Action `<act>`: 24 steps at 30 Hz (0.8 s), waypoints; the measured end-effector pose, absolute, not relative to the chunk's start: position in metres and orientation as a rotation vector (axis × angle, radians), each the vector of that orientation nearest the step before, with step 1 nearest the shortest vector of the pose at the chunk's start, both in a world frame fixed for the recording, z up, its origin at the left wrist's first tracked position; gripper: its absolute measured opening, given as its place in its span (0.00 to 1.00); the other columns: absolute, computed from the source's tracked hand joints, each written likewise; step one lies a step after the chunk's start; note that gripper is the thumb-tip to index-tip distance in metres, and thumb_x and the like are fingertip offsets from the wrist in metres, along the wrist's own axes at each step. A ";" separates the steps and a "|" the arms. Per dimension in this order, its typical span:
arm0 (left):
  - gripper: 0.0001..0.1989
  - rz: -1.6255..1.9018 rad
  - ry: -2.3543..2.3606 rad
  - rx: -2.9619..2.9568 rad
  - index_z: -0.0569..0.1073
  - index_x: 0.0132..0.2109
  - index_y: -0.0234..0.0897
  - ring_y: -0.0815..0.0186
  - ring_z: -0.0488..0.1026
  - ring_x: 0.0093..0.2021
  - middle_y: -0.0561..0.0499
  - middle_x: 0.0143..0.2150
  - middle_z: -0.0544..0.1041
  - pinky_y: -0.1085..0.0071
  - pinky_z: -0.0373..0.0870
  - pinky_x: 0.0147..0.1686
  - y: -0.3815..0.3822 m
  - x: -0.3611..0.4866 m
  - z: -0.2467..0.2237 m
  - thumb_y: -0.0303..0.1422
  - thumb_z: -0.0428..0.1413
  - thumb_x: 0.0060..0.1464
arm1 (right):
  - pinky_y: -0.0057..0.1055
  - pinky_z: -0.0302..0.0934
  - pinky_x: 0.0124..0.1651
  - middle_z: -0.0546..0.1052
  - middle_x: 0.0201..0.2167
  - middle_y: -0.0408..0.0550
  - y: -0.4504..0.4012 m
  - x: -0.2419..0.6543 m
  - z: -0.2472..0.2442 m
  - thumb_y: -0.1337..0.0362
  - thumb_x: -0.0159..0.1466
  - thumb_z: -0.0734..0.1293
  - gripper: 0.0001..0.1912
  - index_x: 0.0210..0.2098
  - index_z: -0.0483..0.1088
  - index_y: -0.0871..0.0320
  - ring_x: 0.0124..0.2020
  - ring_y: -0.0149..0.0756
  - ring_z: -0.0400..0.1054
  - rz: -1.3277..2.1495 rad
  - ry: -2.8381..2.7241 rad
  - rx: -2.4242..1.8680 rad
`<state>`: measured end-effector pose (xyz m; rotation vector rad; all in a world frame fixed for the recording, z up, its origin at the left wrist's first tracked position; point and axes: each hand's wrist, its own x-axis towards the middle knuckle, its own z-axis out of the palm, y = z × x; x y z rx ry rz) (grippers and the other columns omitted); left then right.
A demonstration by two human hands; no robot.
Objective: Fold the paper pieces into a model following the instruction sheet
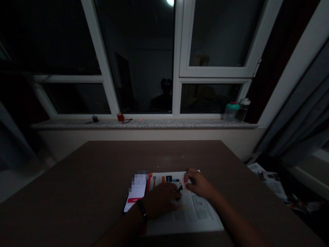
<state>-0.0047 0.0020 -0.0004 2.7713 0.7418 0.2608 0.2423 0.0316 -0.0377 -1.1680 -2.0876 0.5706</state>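
Observation:
My left hand [160,200], with a black band on its wrist, rests on a printed sheet [190,212] and curls around a small black object [179,189] at the fingertips. My right hand [199,185] lies across the sheet's upper edge with curved fingers, and I cannot tell whether it pinches the paper. A smartphone [136,193] with a blurred screen lies left of the sheet, close to my left hand. Sheet and phone both sit on a brown table [154,154].
On the stone windowsill [164,124] stand a teal-lidded plastic jar [232,112], a clear bottle [243,109], a small red object [120,117] and a small dark object [95,118]. Loose papers [268,180] lie beyond the table's right edge, beside a grey curtain [295,113].

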 end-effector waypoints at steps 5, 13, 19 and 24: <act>0.16 0.299 0.732 2.771 0.72 0.54 0.40 0.55 0.66 0.57 0.45 0.57 0.71 0.59 0.62 0.57 0.004 -0.006 -0.004 0.37 0.59 0.60 | 0.36 0.56 0.48 0.72 0.36 0.46 0.027 0.243 -0.027 0.77 0.51 0.65 0.11 0.31 0.70 0.57 0.44 0.41 0.65 0.487 -2.154 -1.159; 0.13 0.288 0.745 2.743 0.73 0.50 0.43 0.57 0.67 0.57 0.51 0.56 0.73 0.60 0.59 0.57 0.005 -0.006 0.000 0.39 0.59 0.60 | 0.36 0.58 0.48 0.77 0.37 0.45 0.024 0.233 -0.031 0.80 0.49 0.62 0.20 0.36 0.74 0.54 0.45 0.40 0.67 0.561 -2.301 -0.810; 0.15 0.246 0.872 2.712 0.71 0.53 0.44 0.56 0.68 0.56 0.51 0.56 0.74 0.57 0.60 0.56 0.005 -0.009 0.002 0.34 0.59 0.58 | 0.35 0.59 0.47 0.77 0.32 0.44 0.021 0.231 -0.032 0.78 0.52 0.65 0.15 0.33 0.75 0.53 0.39 0.37 0.69 0.578 -2.304 -0.830; 0.16 0.260 0.929 2.775 0.72 0.53 0.47 0.54 0.64 0.59 0.50 0.60 0.68 0.55 0.59 0.56 0.006 -0.011 0.002 0.34 0.59 0.58 | 0.34 0.61 0.46 0.77 0.30 0.43 0.014 0.228 -0.025 0.74 0.56 0.66 0.10 0.32 0.76 0.54 0.35 0.34 0.70 0.643 -2.321 -0.813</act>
